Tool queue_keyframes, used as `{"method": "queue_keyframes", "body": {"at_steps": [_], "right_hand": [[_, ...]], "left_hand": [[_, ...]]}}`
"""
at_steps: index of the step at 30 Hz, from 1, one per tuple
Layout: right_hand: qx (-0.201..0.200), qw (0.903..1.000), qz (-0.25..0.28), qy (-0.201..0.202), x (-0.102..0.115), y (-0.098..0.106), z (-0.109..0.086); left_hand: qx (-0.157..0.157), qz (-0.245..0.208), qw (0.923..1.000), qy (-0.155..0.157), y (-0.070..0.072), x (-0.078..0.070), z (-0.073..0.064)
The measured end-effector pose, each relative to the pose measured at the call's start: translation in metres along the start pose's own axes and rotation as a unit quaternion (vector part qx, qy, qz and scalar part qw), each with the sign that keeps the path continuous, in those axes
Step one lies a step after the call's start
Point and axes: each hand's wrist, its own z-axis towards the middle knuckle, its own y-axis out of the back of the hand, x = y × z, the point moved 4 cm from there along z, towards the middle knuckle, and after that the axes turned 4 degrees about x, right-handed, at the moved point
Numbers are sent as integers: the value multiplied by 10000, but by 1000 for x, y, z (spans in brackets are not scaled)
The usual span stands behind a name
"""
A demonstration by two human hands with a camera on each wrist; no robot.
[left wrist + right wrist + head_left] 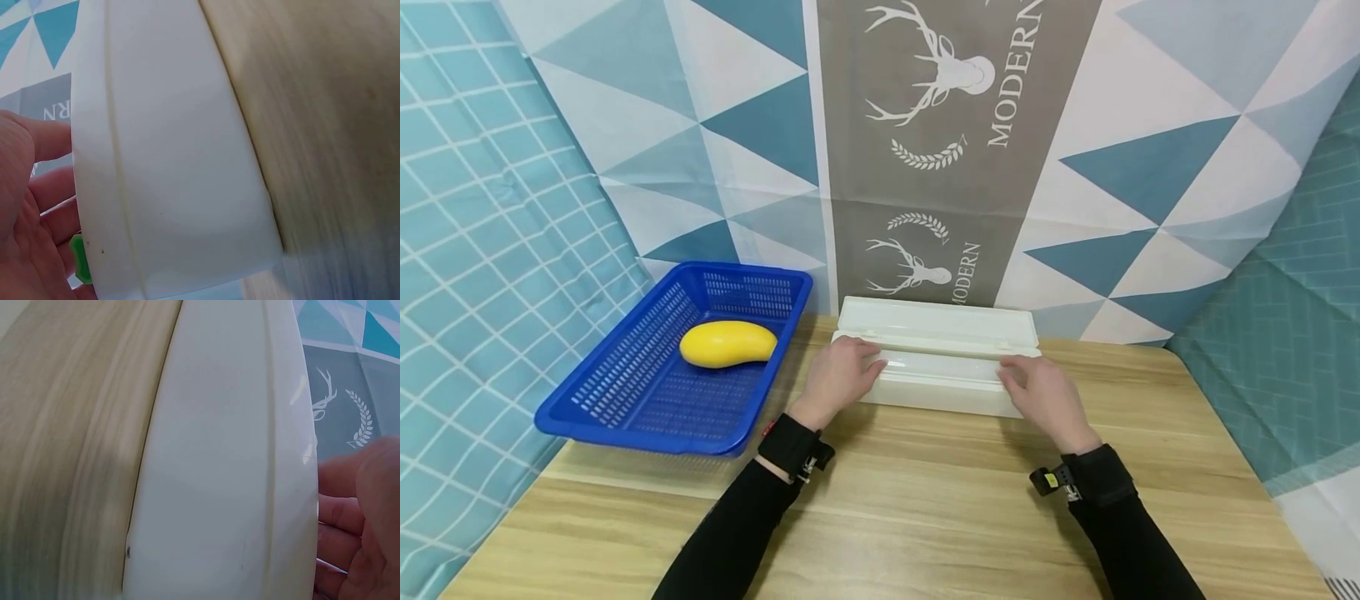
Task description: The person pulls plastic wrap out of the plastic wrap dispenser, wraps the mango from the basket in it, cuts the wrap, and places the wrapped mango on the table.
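A long white box [940,398] with its lid [936,321] raised at the back stands against the wall cloth. A glossy white strip [940,367] runs along its top between my hands. My left hand [838,375] is at the left end, thumb and bent fingers at the top edge. Beside those fingers, a small green piece [80,258] shows at the box's edge in the left wrist view. My right hand [1051,398] mirrors this at the right end. Both sets of fingertips are partly hidden behind the box wall in the wrist views; I cannot tell what they hold.
To the left, a blue plastic basket [625,433] holds a yellow mango-shaped object [726,344]. Under everything lies a wood-grain tabletop [940,500]. Patterned cloth [760,167] rises right behind the box, and tiled-pattern cloth [467,292] hangs at the left.
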Motion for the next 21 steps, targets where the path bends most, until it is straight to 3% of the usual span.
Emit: {"method": "queue_keyframes", "body": {"at_steps": [9, 17, 21], "right_hand": [[-200, 9994, -99, -283, -4, -5, 6], [-366, 9983, 85, -436, -4, -9, 15], [-381, 9977, 132, -546, -7, -7, 13]], "left_hand": [[384, -727, 9956, 439, -2, 15, 5], [348, -884, 9929, 712, 0, 24, 7], [332, -969, 9928, 616, -1, 24, 9]]}}
